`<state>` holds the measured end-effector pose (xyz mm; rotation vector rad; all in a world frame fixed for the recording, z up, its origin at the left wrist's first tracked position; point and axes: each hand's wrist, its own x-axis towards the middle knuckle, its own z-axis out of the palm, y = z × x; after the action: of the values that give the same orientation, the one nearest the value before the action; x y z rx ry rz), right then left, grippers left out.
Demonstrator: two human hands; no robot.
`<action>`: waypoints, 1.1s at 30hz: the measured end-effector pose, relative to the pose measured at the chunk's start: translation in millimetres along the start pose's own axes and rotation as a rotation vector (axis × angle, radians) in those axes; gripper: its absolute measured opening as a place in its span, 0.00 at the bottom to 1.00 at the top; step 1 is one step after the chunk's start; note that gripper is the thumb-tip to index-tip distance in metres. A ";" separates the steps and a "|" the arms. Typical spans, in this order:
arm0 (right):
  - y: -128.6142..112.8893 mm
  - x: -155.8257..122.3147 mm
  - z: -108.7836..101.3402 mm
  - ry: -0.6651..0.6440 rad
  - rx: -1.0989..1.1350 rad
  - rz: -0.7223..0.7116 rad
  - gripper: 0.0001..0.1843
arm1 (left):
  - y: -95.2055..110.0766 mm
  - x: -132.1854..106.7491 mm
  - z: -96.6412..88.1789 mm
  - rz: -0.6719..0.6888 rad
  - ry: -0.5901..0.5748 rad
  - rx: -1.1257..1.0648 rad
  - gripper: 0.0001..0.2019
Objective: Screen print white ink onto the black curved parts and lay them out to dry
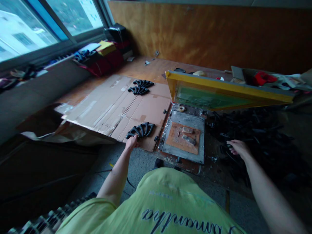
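Observation:
My left hand [132, 142] grips the near edge of a black fan-shaped moulded piece [140, 130], which lies at the front of a flattened cardboard sheet [117, 110]. Two similar black pieces [141, 87] lie stacked or paired farther back on the cardboard. My right hand [239, 148] hangs with its fingers curled down at the near edge of a heap of black moulded pieces [253, 136]. The dim light makes it hard to tell whether those fingers hold one.
A raised yellow screen-printing frame [219, 91] with a green mesh is hinged above a metal print bed [182, 136] with a brown pad. Window sills with clutter run along the left. A plywood wall stands behind, and a red-and-white heap lies at the back right.

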<state>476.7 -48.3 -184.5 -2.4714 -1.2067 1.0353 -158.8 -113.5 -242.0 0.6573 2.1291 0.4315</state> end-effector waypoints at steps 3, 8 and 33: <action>-3.9 -14.3 -7.4 -0.083 0.189 -0.030 0.14 | 5.1 -6.6 -8.0 0.000 0.032 0.136 0.24; -35.2 -65.4 36.7 -0.089 0.082 -0.548 0.11 | 6.3 -46.1 23.0 0.312 0.577 0.433 0.28; -129.0 -98.8 148.7 0.213 -0.495 -1.290 0.25 | 64.2 11.8 18.7 0.500 0.450 0.561 0.27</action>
<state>256.6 -57.0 -184.9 -1.3192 -2.5478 0.0958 -130.3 -53.6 -227.3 1.5535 2.5228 0.2518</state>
